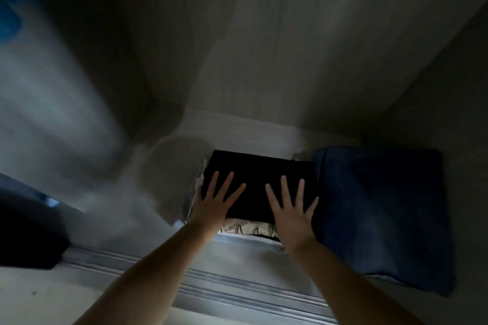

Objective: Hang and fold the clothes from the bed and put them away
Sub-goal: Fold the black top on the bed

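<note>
both hands lie flat, fingers straight and spread, on a folded black garment — the left hand on its left half, the right hand on its right half, neither pinching the cloth. the garment tops a small stack on the wardrobe floor; a printed white piece shows beneath its near edge. folded blue jeans lie just beside the stack, to its right. a metal sliding-door track runs along the near edge — hanging clothes at left are blurred.

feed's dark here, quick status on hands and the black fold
Left hand and right hand flat, open. Black folded garment on stack, beside blue jeans. Nothing blocking.
</note>
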Tool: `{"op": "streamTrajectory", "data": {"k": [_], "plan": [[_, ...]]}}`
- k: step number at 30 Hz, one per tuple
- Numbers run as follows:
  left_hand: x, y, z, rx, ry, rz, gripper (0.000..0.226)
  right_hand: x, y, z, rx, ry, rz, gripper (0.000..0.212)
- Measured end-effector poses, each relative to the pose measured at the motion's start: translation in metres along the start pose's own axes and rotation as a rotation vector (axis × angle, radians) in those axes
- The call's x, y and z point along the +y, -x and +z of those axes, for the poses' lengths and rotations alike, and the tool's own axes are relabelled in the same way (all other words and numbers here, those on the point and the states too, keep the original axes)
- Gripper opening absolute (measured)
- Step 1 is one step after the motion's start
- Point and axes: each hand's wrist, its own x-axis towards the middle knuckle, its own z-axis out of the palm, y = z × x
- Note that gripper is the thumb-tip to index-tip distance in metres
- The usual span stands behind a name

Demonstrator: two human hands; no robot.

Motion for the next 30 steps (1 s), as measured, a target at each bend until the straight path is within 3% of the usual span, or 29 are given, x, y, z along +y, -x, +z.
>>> {"op": "streamTrajectory", "data": {"k": [5,8,16,24,30], "plan": [[0.007,0.012,-0.062,-0.251,-0.037,-0.052,0.089,0.007,0.003,-0.048,-0.288,-0.065,-0.046,0.094],[0.012,0.029,-0.131,-0.256,-0.033,-0.05,0.086,0.022,0.021,-0.106,-0.385,-0.14,-0.094,0.08],[0.054,0.1,-0.355,0.136,0.055,0.008,0.045,0.069,0.111,-0.305,-0.017,-0.271,0.028,0.044],[0.071,0.184,-0.522,0.214,0.057,0.039,0.037,0.085,0.2,-0.459,0.079,-0.324,0.089,0.035],[0.072,0.224,-0.583,0.273,0.103,0.1,0.044,0.099,0.252,-0.501,0.112,-0.323,0.123,0.037]]}}
